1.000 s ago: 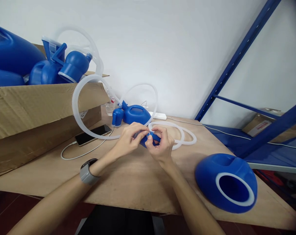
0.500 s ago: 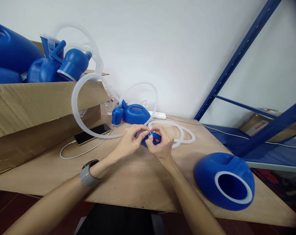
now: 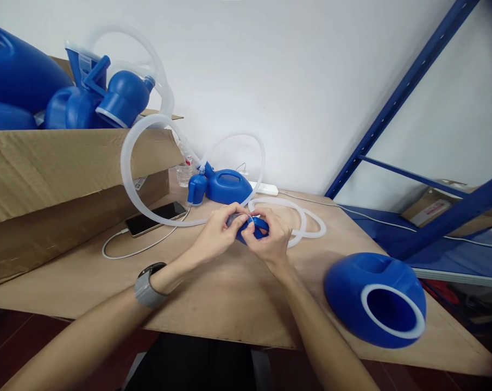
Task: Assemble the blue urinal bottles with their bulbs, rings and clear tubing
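Observation:
Both hands meet above the middle of the wooden table. My left hand [image 3: 224, 227] pinches at the end of a clear hose beside a small blue part [image 3: 262, 225]. The fingers of my right hand [image 3: 270, 233] close round that blue part from the other side. Fingertips cover most of the spot where hose and part come together. A white translucent hose [image 3: 314, 234] lies coiled just behind and right of my hands. To the right, a large blue container [image 3: 374, 298] rests with its round white-rimmed opening facing me.
On the left, a cardboard box [image 3: 67, 163] holds blue containers and hoses. A phone [image 3: 156, 218] with a white cable lies beside it. Behind stand a blue jug [image 3: 229, 187], a clear bottle [image 3: 184, 172] and a power strip [image 3: 266, 189]. A blue metal shelf [image 3: 404, 84] is at right.
The view has shifted slightly. My hands stay together at the blue part, with only small movement of the fingers.

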The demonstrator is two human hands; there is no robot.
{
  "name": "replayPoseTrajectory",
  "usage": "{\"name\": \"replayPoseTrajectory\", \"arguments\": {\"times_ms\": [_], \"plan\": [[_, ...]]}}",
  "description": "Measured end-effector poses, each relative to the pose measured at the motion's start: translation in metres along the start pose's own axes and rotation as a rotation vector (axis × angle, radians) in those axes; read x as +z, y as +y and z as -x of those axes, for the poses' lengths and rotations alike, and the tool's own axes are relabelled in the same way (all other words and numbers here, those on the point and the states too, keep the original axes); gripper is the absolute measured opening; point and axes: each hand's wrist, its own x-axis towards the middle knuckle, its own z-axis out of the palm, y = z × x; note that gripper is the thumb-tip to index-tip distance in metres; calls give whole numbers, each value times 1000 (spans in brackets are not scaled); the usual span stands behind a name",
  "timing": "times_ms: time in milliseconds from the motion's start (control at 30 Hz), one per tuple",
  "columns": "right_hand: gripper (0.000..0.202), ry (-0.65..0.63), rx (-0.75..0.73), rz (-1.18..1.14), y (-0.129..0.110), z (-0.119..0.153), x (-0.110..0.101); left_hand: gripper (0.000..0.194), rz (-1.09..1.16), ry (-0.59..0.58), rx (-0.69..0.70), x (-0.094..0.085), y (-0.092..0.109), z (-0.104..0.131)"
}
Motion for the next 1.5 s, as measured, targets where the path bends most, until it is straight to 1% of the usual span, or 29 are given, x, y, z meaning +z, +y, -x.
{"name": "replayPoseTrajectory", "arguments": {"times_ms": [100,200,267,367,433,500,533,600,667,733,833,900,933,1000,1100,1133,1200,1300,1367,1433,1500], "plan": [[14,25,-36,35,0,2,2,23,-33,56,7,2,0,2],[18,39,-82,67,0,3,2,21,-103,104,47,2,1,3],[19,31,-101,76,-1,2,1,21,-120,113,102,1,0,2],[21,6,-61,67,0,-1,-1,22,-72,92,147,-3,-2,-3],[22,1,-77,86,6,-3,-2,32,-6,68,116,-6,-6,-8],[21,-14,-165,149,16,-4,-2,47,45,16,81,-11,-13,-12],[20,-34,-209,187,22,-4,-1,51,39,-30,76,-13,-18,-14],[17,-107,-237,248,35,-1,2,55,-41,-140,75,-18,-30,-17],[17,-208,-222,284,45,5,6,53,-156,-227,72,-23,-43,-18],[20,-343,-209,309,52,14,12,47,-255,-269,78,-26,-56,-19],[29,-559,-162,350,56,30,21,39,-383,-302,98,-31,-72,-18],[36,-649,-128,377,57,38,26,41,-486,-293,83,-35,-79,-18],[39,-670,-115,389,58,41,28,41,-542,-266,62,-38,-82,-19],[45,-684,-93,405,60,45,30,39,-657,-167,-11,-46,-86,-21],[47,-692,-84,400,65,48,29,37,-810,25,-165,-62,-92,-24],[47,-696,-84,396,66,48,29,36,-852,70,-210,-67,-94,-24],[47,-699,-79,392,68,48,28,33,-918,113,-268,-75,-98,-24],[47,-689,-60,397,67,49,28,29,-986,100,-288,-81,-100,-24],[46,-682,-52,402,64,49,27,29,-1021,72,-278,-79,-98,-23],[44,-690,-43,416,63,50,27,30,-1053,23,-253,-72,-92,-21],[41,-702,-27,438,62,50,27,28,-1078,-59,-209,-59,-83,-16]]}}
